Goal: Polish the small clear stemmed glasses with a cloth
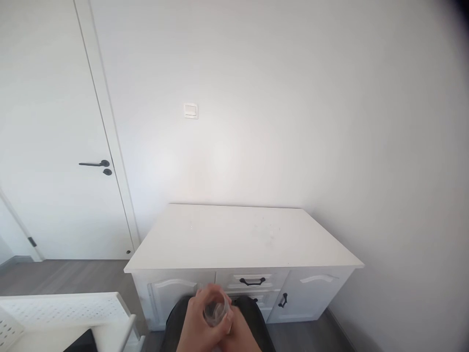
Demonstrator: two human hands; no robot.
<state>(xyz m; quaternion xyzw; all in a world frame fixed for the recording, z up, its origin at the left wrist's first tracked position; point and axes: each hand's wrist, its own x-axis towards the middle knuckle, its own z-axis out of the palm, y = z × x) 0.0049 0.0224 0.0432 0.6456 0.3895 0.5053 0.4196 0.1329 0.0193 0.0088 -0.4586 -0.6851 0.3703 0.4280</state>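
At the bottom centre both of my hands are close together around a small clear glass or cup (216,309). My left hand (198,322) wraps its fingers round the glass from the left. My right hand (238,335) sits just below and to the right, touching the glass, with its fingers mostly hidden. The hands hover in front of a white cabinet (242,239), below the level of its top. My dark-clothed lap shows behind the hands.
The white cabinet has two doors and drawers with black handles (252,281) and stands against a white wall. A white door with a black lever handle (95,164) is at the left. A white perforated rack (62,310) is at the bottom left, on a grey floor.
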